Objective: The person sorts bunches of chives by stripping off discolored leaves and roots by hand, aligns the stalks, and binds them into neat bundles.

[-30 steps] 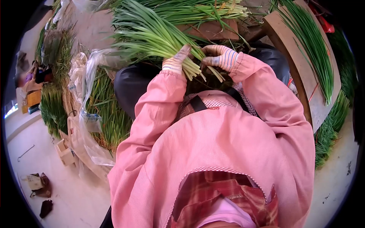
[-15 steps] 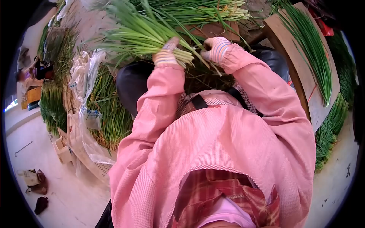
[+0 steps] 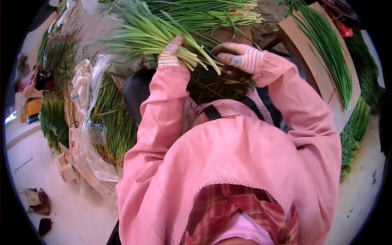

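My left hand (image 3: 171, 54), in a striped glove with a soiled thumb, is closed around a bunch of long green stalks (image 3: 149, 37). Their pale ends point right and their leaves fan out to the upper left. Just right of those pale ends is my right hand (image 3: 241, 56), also gloved, its fingers apart and nothing visible between them. Loose leaf scraps (image 3: 220, 83) lie below the hands, between my knees. A large pile of the same stalks (image 3: 212, 13) lies beyond the hands.
A separate bunch (image 3: 326, 53) rests on a brown board (image 3: 314, 65) at the right, with more greens (image 3: 355, 130) beyond it. At the left, a basket (image 3: 92, 179) lined with clear plastic (image 3: 96, 85) holds greens (image 3: 114, 122). A person (image 3: 30, 85) is at the far left.
My left hand has moved left and slightly up with the bunch. My right hand has come off the stalks, and its fingers have opened.
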### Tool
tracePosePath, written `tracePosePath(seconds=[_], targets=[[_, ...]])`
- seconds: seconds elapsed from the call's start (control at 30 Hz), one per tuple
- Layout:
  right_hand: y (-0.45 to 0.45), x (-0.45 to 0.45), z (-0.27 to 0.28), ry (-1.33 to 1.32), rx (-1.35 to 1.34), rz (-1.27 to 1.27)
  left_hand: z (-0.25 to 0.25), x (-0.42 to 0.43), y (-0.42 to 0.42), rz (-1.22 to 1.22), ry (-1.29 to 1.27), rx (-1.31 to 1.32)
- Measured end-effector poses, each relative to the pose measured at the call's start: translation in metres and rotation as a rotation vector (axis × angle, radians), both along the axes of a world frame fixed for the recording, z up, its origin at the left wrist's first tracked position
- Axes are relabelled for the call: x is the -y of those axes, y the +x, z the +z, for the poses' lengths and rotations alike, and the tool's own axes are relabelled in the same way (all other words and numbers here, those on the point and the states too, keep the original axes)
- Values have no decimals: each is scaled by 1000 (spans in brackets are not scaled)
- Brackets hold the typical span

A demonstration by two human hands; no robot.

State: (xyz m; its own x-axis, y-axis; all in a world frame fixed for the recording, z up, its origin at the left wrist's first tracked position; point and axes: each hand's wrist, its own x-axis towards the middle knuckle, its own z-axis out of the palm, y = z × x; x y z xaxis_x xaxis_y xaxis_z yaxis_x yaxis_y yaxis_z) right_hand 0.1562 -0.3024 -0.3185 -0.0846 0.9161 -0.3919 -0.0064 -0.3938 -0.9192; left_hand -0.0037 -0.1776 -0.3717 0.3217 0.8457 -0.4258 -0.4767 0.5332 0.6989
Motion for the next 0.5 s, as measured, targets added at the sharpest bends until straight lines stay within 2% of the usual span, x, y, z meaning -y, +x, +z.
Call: tracePosePath(seconds=[0.07,0.2,0.27,0.33,0.37,0.4,0.47,0.5], targets=[[-12,-5,-10,-126,-239,30,-7,1,-1,-158,40,85],[-16,-1,-12,-118,-239,77,7,15,-5,-168,16,19],[-14,17,-2,-65,-67,207,9,8,-8,-57,11,-9],[6,47,-19,99,146,554,4,-18,-23,-214,14,50],[17,58,-17,61,489,846,-3,-21,-19,-47,18,132],[22,66,7,-176,655,901,-10,-24,-21,-41,15,131],[45,79,4,-92,704,669,-22,-29,-23,-140,31,99],[44,74,2,-103,702,662,-24,-27,-20,-198,37,85]])
